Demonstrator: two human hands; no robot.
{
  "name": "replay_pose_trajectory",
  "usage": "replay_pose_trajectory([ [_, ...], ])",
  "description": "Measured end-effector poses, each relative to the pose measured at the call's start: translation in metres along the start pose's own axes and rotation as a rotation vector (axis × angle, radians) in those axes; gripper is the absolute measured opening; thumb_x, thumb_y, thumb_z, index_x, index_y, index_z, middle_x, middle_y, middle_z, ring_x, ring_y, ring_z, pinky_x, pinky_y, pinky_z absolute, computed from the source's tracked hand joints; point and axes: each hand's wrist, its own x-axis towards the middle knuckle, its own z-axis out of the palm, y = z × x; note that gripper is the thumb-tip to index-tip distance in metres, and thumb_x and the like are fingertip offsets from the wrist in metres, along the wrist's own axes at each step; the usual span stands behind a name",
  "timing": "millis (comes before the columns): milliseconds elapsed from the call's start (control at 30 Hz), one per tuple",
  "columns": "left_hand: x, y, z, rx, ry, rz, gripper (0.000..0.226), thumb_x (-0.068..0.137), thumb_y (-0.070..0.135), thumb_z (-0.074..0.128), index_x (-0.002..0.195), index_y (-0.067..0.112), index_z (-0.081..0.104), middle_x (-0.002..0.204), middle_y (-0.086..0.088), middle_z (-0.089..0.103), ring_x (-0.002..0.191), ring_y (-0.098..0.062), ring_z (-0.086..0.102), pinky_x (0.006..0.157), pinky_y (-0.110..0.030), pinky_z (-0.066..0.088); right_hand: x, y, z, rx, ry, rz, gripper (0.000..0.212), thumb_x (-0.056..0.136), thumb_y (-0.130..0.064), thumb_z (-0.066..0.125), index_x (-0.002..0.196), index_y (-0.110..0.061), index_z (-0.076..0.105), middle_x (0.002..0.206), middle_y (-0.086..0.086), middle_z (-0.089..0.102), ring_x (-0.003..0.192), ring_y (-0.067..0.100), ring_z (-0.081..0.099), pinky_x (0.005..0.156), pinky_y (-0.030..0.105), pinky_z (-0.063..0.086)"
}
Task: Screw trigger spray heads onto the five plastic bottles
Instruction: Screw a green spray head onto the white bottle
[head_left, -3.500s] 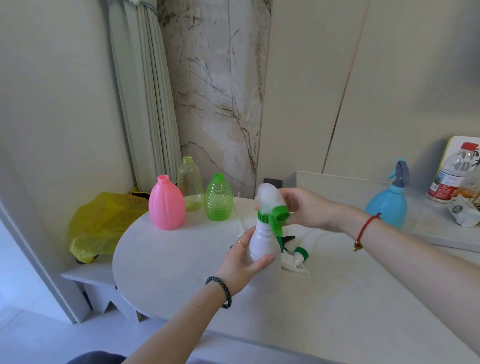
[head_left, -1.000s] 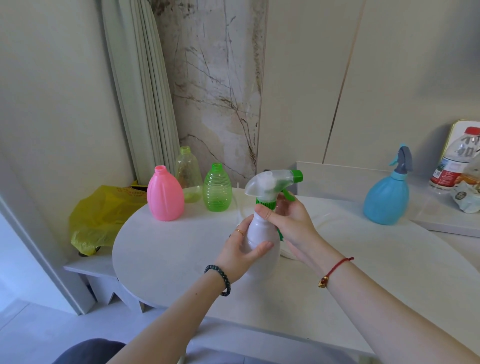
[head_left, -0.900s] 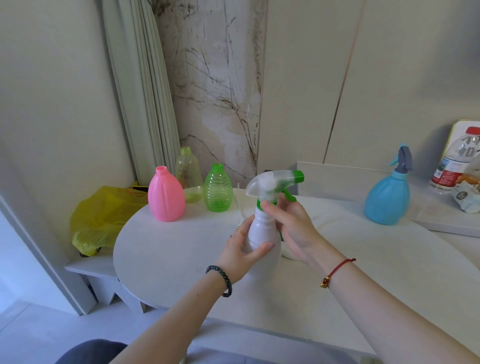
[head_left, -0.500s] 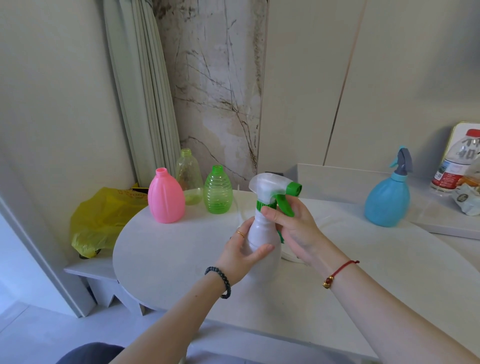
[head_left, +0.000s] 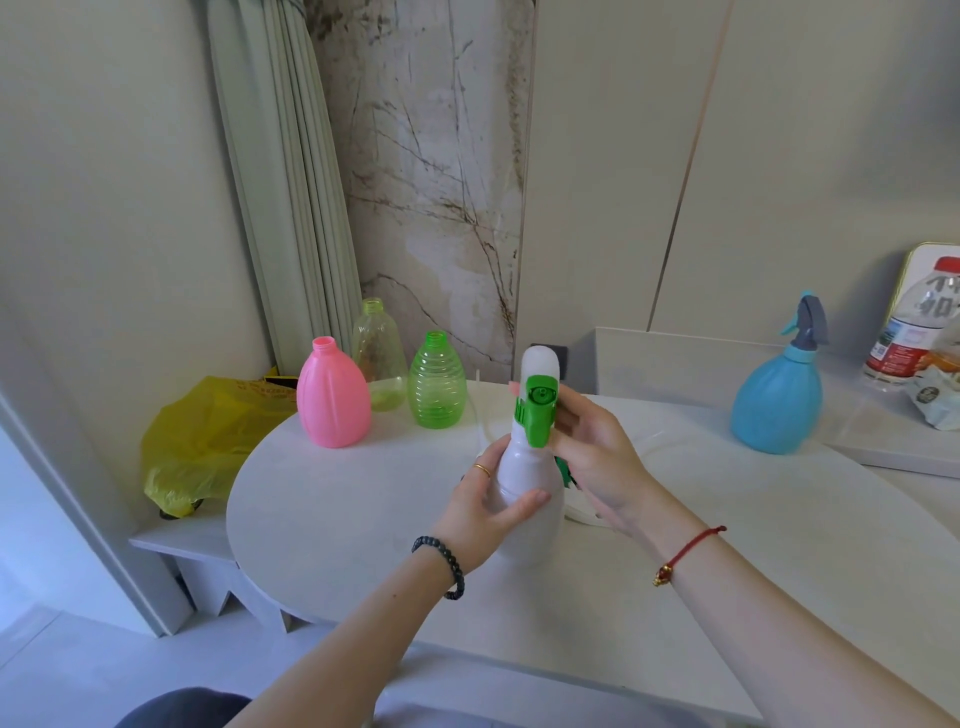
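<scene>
Left hand (head_left: 488, 512) wrapped around the body of the white opaque plastic bottle (head_left: 530, 504), thumb across the front, fingers behind; ring on one finger, dark bead bracelet at the wrist. Bottle stands upright on the pale rounded surface (head_left: 332, 514), near its middle. Left forearm enters from lower centre, angled up and right.

Right hand (head_left: 592, 452) at the bottle neck, fingers curled around the white-and-green trigger spray head (head_left: 537, 400), which sits on the neck with its nozzle facing the camera. Palm turned leftward, wrist bent, red cord bracelet at the wrist. Right forearm enters from lower right.

Behind, on the far left part of the surface: pink opaque plastic bottle (head_left: 332, 402), clear yellowish plastic bottle (head_left: 379, 356), green ribbed translucent plastic bottle (head_left: 436, 384), all upright, uncapped. Blue round plastic bottle (head_left: 776, 402) with a grey trigger head stands well apart at right.
</scene>
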Motion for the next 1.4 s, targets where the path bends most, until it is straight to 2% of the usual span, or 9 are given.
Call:
replay_pose_trajectory([
  [100,-0.001,0.000,0.001,0.003,0.005,-0.003,0.045,0.078,0.031,0.065,0.103,0.056,0.037,0.109,0.022,0.056,0.096,0.013,0.053,0.075,-0.002,0.039,0.003,-0.006,-0.006,-0.029,0.021,0.013,0.028,0.080,0.002,0.062,0.100,-0.018,0.065,0.093,-0.009,0.073,0.094,0.006,0.064,0.084,0.021,0.050],
  [233,0.000,-0.002,0.002,0.013,0.004,-0.014,0.055,0.078,0.034,0.065,0.120,0.044,0.031,0.126,0.006,0.052,0.117,-0.011,0.048,0.096,-0.025,0.038,0.008,-0.005,-0.001,-0.164,0.208,0.006,0.033,0.063,-0.004,0.078,0.090,-0.012,0.060,0.090,0.004,0.067,0.088,0.013,0.062,0.084,0.031,0.048],
  [467,-0.001,0.001,0.001,0.024,0.011,-0.017,0.050,0.078,0.034,0.064,0.106,0.057,0.030,0.118,0.011,0.056,0.108,-0.004,0.052,0.080,-0.007,0.040,0.009,-0.015,-0.011,0.044,-0.087,0.095,0.030,0.084,0.002,0.056,0.107,-0.016,0.061,0.095,-0.005,0.072,0.095,0.012,0.065,0.080,0.022,0.052],
  [600,-0.001,0.001,0.002,0.019,0.013,-0.007,0.049,0.078,0.030,0.065,0.101,0.058,0.031,0.107,0.023,0.053,0.093,0.019,0.050,0.071,0.003,0.036,0.009,-0.014,-0.010,0.010,-0.009,0.069,0.027,0.081,0.007,0.057,0.100,-0.011,0.063,0.090,-0.002,0.072,0.087,0.011,0.068,0.083,0.024,0.054],
  [800,0.002,-0.003,0.002,0.039,-0.009,-0.016,0.052,0.077,0.037,0.065,0.113,0.051,0.031,0.119,0.008,0.055,0.113,-0.012,0.050,0.097,-0.029,0.041,0.004,-0.008,-0.009,0.015,0.096,0.016,0.029,0.074,0.007,0.065,0.094,-0.014,0.066,0.083,-0.006,0.075,0.084,0.010,0.068,0.078,0.023,0.054],
  [1033,0.003,-0.001,-0.001,0.039,-0.052,-0.025,0.067,0.076,0.038,0.066,0.134,0.027,0.033,0.120,0.007,0.057,0.110,-0.007,0.053,0.093,-0.027,0.045,0.003,-0.010,-0.005,-0.001,0.162,0.013,0.030,0.070,0.006,0.071,0.091,-0.015,0.066,0.077,-0.007,0.075,0.078,0.009,0.069,0.072,0.021,0.055],
  [1267,-0.006,-0.005,-0.009,0.070,-0.073,-0.046,0.056,0.081,0.033,0.061,0.131,0.033,0.035,0.129,0.005,0.051,0.120,-0.012,0.048,0.098,-0.030,0.045,-0.009,-0.011,-0.011,-0.134,0.159,-0.011,0.039,0.065,-0.009,0.079,0.095,-0.029,0.064,0.089,-0.011,0.073,0.091,0.004,0.066,0.082,0.023,0.051],
  [1333,-0.010,-0.004,-0.009,0.054,-0.038,-0.029,0.051,0.081,0.031,0.061,0.125,0.039,0.036,0.122,0.003,0.052,0.110,-0.012,0.055,0.084,-0.017,0.048,-0.018,-0.007,-0.019,-0.226,0.040,0.039,0.054,0.066,-0.016,0.079,0.111,-0.035,0.057,0.110,-0.012,0.068,0.109,0.003,0.058,0.093,0.025,0.046],
  [1400,-0.013,-0.002,-0.009,-0.004,0.010,-0.023,0.048,0.082,0.027,0.060,0.121,0.040,0.036,0.117,0.000,0.051,0.101,-0.015,0.060,0.082,-0.021,0.049,-0.030,0.003,-0.028,-0.369,-0.077,0.152,0.077,0.068,-0.021,0.079,0.132,-0.036,0.039,0.134,-0.007,0.053,0.127,0.007,0.044,0.102,0.027,0.037],
])
